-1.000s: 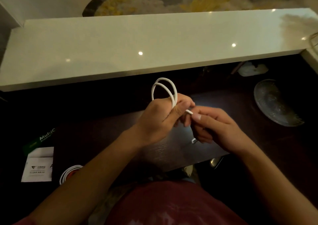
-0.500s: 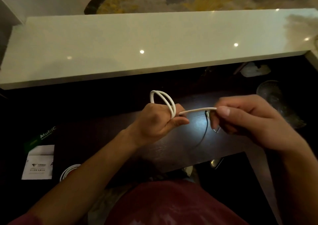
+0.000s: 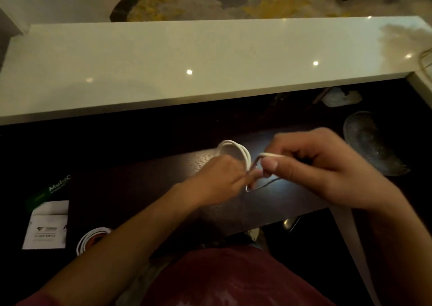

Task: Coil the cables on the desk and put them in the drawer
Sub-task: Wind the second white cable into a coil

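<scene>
- Right now the left hand (image 3: pixel 224 177) grips a white cable (image 3: pixel 233 152) just above the dark desk (image 3: pixel 163 188), its fingers curled round the gathered loops, which stand up in a small ring behind the knuckles.
- The right hand (image 3: pixel 327 170) sits just beside that ring, its fingers pinching the free tail of the same cable, which bends in a tight fold between the two hands.
- Risk one: the ring could spring open if the left grip eases while the tail is worked round, since only that hand holds the loops together.
- Risk two: the tail looks short, so a wrap pulled too hard could slip off the bundle and leave the coil loose.
- Risk three: the sharp fold beside the ring may kink the cable if drawn tighter.
- Look of the cable: thin, smooth and white, about three loops, fairly stiff by the way they hold a round shape; the plug end cannot be made out in the blur.
- A second white coil (image 3: pixel 92 238) lies on the desk, well to the left of the held ring and nearer the person, beside a white card (image 3: pixel 46 226).
- A glass dish (image 3: pixel 369 142) rests to the right of the ring.
- No drawer is plainly visible, so the putting-away step looks not yet begun.
</scene>
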`<state>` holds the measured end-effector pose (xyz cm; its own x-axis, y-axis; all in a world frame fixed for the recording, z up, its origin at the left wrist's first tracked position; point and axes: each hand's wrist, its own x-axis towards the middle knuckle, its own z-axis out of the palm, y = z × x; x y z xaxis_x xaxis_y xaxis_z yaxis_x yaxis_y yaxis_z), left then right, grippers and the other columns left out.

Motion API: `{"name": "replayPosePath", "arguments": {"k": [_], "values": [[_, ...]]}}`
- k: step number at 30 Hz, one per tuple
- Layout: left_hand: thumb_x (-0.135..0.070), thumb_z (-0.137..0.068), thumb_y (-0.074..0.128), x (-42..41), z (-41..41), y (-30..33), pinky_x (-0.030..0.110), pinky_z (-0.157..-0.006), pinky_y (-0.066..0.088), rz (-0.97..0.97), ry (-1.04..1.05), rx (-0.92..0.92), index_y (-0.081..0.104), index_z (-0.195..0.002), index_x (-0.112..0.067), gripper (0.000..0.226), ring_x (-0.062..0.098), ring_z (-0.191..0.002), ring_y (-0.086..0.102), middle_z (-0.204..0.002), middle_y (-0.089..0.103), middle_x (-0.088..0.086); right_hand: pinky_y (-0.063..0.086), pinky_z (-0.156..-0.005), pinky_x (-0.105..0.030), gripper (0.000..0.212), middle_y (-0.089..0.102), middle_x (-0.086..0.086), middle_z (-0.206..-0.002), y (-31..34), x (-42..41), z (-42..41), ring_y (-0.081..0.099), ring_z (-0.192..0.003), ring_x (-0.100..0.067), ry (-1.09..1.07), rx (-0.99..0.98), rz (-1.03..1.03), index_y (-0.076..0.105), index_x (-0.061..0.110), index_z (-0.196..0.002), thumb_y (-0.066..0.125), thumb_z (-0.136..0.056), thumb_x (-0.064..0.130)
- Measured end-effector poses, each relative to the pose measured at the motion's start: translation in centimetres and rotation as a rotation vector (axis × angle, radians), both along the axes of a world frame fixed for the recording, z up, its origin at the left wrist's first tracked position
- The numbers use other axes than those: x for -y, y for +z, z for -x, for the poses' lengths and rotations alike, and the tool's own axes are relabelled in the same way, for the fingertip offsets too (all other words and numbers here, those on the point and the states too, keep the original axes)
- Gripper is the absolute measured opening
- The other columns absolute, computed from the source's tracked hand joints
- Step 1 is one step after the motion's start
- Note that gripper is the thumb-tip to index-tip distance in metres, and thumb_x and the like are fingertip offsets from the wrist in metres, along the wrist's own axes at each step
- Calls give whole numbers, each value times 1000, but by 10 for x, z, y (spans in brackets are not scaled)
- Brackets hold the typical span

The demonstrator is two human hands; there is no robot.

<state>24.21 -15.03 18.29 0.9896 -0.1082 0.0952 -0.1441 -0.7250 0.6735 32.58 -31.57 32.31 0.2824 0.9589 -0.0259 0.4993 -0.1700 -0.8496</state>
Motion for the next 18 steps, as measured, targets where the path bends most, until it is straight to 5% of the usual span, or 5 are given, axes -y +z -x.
{"name": "replayPosePath", "arguments": {"k": [5,12,15,18], "values": [[-59,-100,38,20,-5,0,42,-82,53,87,-87,-124,71,-84,-26,49,7,-65,63,-66,66,-8,42,-59,-8,18,64,2,-63,19,-1,-5,57,-58,5,-79,-151,-247,65,1,-76,62,-90,12],[-59,-102,32,22,1,23,41,-88,50,-152,-136,-278,69,-84,-26,53,20,-88,65,-86,68,-1,33,-50,-16,22,61,16,-62,10,-19,-14,43,-47,-4,-100,-298,-297,70,6,-99,53,-95,18],[-54,-105,34,27,12,53,38,-82,51,-152,-218,-199,68,-84,-25,50,22,-85,65,-84,68,0,23,-49,-28,24,47,3,-53,8,-23,-27,37,-46,-13,-226,-378,-401,74,16,-104,54,-92,25],[-55,-102,32,30,17,75,42,-80,53,-54,-277,-132,68,-84,-28,49,16,-82,64,-83,67,-7,26,-48,-24,35,48,-2,-59,0,-27,-34,41,-49,-14,-161,-424,-353,70,21,-124,57,-91,22]]}}
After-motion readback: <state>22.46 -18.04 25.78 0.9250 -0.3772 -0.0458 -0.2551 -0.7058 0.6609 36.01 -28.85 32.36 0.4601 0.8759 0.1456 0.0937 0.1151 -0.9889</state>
